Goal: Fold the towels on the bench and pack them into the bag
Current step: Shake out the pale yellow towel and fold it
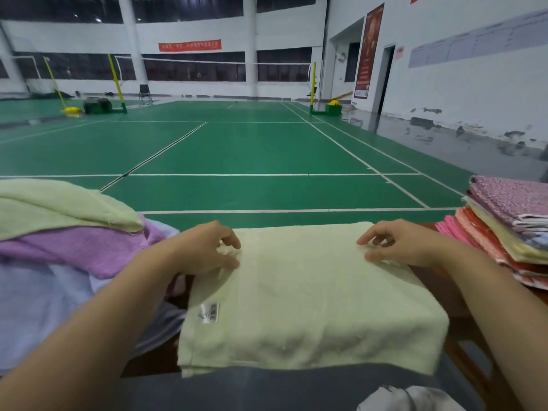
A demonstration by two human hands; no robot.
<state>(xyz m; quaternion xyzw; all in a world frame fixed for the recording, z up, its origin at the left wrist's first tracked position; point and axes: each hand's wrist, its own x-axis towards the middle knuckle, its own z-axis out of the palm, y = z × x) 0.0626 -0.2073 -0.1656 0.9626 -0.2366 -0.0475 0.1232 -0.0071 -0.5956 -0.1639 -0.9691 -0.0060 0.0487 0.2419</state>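
Wooden bench (462,298): folded towel (311,295) (long axis left-right); both hands' curled fingers (229,243) pinch far corners.

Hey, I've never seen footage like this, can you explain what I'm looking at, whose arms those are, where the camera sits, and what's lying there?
There is no machine here. One wide-angle camera is worn on a person's head, looking forward and down, so the two bare arms are that person's own. They are at a bench beside a green badminton court.

In front lies a pale yellow towel, already folded over, with a small label. The left hand and right hand rest at its far corners, fingertips curled onto the cloth; whether they pinch it is unclear.

On the left is a loose heap of unfolded towels. On the right is a neat stack of folded towels. No bag is in view.
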